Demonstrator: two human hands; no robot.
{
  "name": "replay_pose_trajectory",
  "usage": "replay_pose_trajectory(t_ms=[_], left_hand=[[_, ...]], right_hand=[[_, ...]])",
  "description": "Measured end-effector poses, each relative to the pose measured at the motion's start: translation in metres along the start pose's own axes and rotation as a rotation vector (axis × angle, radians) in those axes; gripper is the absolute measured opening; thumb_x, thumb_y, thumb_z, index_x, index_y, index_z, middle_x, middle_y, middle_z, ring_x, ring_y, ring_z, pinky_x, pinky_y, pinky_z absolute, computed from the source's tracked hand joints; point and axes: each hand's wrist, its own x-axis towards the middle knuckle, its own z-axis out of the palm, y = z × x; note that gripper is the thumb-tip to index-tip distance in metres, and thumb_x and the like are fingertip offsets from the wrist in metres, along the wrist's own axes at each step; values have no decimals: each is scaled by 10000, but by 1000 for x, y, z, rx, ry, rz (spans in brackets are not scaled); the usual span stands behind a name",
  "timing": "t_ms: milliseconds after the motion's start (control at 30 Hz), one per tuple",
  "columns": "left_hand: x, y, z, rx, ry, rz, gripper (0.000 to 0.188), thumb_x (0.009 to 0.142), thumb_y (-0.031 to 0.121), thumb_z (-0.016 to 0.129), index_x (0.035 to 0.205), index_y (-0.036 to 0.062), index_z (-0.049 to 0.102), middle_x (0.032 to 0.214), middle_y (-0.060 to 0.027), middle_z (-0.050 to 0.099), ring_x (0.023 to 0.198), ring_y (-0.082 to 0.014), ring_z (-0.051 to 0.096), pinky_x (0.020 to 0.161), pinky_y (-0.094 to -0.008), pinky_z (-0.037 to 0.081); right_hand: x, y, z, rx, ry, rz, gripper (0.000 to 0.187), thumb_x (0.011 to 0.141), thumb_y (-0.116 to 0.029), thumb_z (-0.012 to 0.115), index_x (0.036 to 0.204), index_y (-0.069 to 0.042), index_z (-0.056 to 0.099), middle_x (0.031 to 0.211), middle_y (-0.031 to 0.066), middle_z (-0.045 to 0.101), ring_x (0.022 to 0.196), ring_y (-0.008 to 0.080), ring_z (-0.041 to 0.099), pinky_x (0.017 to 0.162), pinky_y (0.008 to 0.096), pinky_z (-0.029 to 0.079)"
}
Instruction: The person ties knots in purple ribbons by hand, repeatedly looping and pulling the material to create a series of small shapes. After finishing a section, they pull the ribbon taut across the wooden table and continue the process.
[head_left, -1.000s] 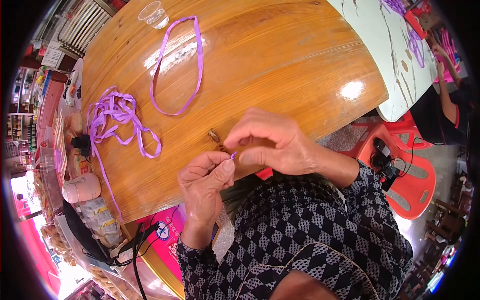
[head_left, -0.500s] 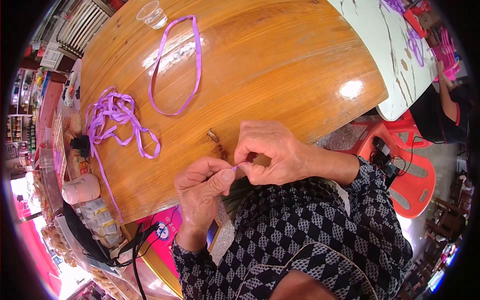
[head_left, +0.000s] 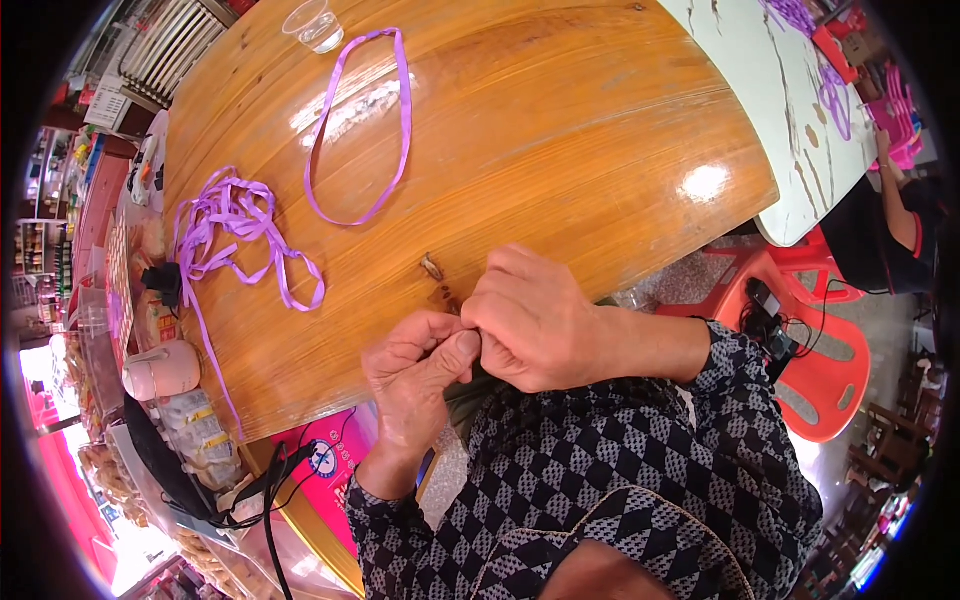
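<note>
My left hand (head_left: 418, 375) and my right hand (head_left: 535, 325) meet at the near edge of the wooden table, thumbs and fingers pinched together. What lies between the fingertips is almost wholly hidden now; a bit of purple ribbon showed there half a second ago. The right hand's fingers are curled over, knuckles up, against the left thumb and forefinger. Beyond them on the tabletop lies a closed loop of purple ribbon (head_left: 408, 110). To its left is a tangled heap of the same ribbon (head_left: 235, 225), one tail running down to the table edge.
A clear plastic cup (head_left: 322, 40) stands at the far left of the wooden table (head_left: 560, 130). A white marbled table (head_left: 780, 110) adjoins at right, a person's arm (head_left: 893, 190) beside it. Red plastic stools (head_left: 825, 380) stand at right; a pink kettle-like vessel (head_left: 162, 370) is at left.
The right hand has rolled over and closed against the left, covering the purple bit that showed between the fingertips. The ribbons on the table lie as before; the view has shifted slightly.
</note>
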Motion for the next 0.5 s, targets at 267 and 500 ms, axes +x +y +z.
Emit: replay_pose_trajectory(t_ms=[267, 500], left_hand=[[-15, -6, -5, 104, -59, 93, 120, 825, 69, 627, 840, -47, 596, 676, -12, 557, 572, -53, 465, 510, -180, 375], [-10, 14, -3, 54, -67, -126, 265, 723, 125, 723, 880, -55, 608, 677, -63, 600, 538, -92, 516, 486, -191, 382]], right_hand=[[-7, -3, -1, -11, 29, -67, 213, 521, 67, 545, 724, 16, 508, 617, 79, 434, 514, 235, 399, 472, 325, 328], [21, 7, -45, -188, -30, 68, 171, 615, 91, 511, 755, -2, 544, 651, 90, 478, 555, 223, 461, 510, 291, 376]])
